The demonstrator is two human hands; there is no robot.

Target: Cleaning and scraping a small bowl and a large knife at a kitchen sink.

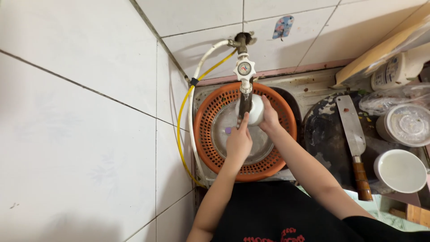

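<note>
White tiles back our sink, where a cup [256, 110] sits under the tap [245, 71], above the orange basket [206, 134]. Our right hand [270, 117] clasps its right side; our left hand [238, 142], below it, fingers its near rim.

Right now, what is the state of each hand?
Left hand: closed on the tap spout.
Right hand: holding the white cup under the tap.

The tap [244, 76] hangs right over my hands and the basket [210, 134] rim rings them, wall tight on my left, while the board [327, 134] with the cleaver [354, 134] blocks my right.
</note>
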